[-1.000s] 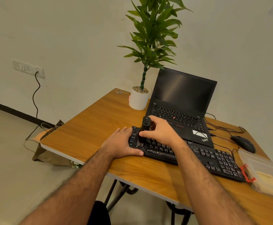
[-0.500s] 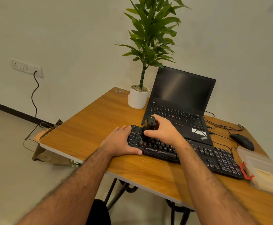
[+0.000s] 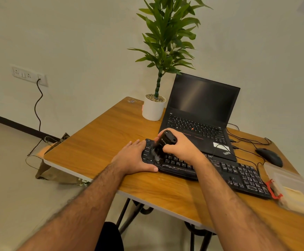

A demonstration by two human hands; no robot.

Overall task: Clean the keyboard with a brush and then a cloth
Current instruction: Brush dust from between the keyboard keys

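The black keyboard lies along the near edge of the wooden table, running from the centre toward four o'clock. The right hand is curled round a black brush, gripping its body, with the bristle end down on the keys at the keyboard's left end. The bristles are blurred, so just which keys they touch cannot be made out. The left hand lies flat with straight fingers against the keyboard's left end, thumb along its front edge; it hides that corner. The right forearm crosses the middle rows and covers them.

At twelve o'clock from the hands stands an open laptop, its screen dark, and at eleven o'clock a plant in a white pot (its top leaves are cut off by the frame). A black mouse sits at three o'clock, its cable trailing behind the laptop. At four o'clock a clear plastic box with a red clasp runs off the right edge; something pale lies inside, too blurred to identify.
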